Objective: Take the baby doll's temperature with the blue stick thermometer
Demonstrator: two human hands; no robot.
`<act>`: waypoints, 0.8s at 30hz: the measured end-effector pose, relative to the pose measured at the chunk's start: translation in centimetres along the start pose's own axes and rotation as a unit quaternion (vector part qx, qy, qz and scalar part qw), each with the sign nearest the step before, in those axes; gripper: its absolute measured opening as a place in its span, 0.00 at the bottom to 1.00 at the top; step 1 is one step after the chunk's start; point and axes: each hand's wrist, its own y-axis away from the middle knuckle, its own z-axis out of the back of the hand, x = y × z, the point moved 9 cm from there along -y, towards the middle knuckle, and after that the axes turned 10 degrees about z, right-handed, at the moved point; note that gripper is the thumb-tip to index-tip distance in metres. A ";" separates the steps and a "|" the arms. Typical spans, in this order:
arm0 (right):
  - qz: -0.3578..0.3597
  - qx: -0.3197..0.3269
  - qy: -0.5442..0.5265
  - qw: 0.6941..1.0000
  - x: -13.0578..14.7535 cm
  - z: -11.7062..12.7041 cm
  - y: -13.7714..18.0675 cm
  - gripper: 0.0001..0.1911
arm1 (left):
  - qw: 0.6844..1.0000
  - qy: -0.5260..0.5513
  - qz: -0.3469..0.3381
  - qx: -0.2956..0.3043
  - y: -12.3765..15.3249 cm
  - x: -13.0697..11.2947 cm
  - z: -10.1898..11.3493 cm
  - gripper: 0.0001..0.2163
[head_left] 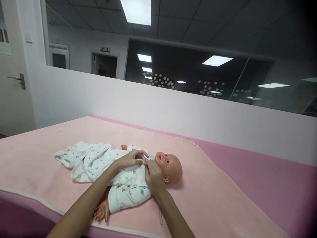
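Forearms entering from the near edge of the surface (37, 155), converging toward the middle. Left hand (131, 159) laid over the chest of the baby doll (133, 173), fingers curled and pinching the white printed romper (99, 162) at the neckline. Right hand (154, 177) just beside it, against the doll's chin and neck, fingers closed on the same collar edge; both hands together, nearly touching, clamped on the cloth. Doll lying on its back about the middle of the surface, crosswise, bare head (170, 167) toward the right edge, legs toward the left edge. One bare doll hand (102, 211) sticking out of a sleeve close to the near edge, the other small hand (123, 147) showing on the far side of the body. Romper legs rumpled and flat at the left end. Pale pink blanket (210, 198) spread under the doll, covering most of the surface, a deeper pink mat (272, 172) showing along the far and right edges. Past the far edge, a low white partition wall (173, 109); above it dark glass panels (198, 72) with small heart stickers. At far left, a door with a lever handle (18, 79). Ceiling light panels (136, 11) overhead.
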 end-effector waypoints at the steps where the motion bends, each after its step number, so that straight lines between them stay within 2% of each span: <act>1: 0.003 0.000 0.002 1.000 0.1 0.0 -0.1 0.13 | 1.000 -0.005 -0.001 0.005 0.0 -0.1 -0.1 0.19; 5: 0.011 -0.002 0.008 1.000 0.4 0.0 -0.2 0.12 | 1.000 -0.021 -0.010 0.016 0.1 -0.2 -0.4 0.20; 11: -0.009 -0.044 0.036 0.998 0.0 0.3 0.3 0.11 | 0.999 -0.046 -0.009 -0.006 0.0 -0.1 -0.1 0.17; 19: -0.011 -0.053 0.021 0.998 0.0 0.5 0.2 0.12 | 0.997 -0.066 -0.019 -0.026 -0.2 -0.1 0.1 0.21; 24: -0.017 -0.046 0.047 0.998 0.0 0.4 0.2 0.12 | 0.998 -0.054 -0.013 -0.012 -0.2 0.1 0.0 0.20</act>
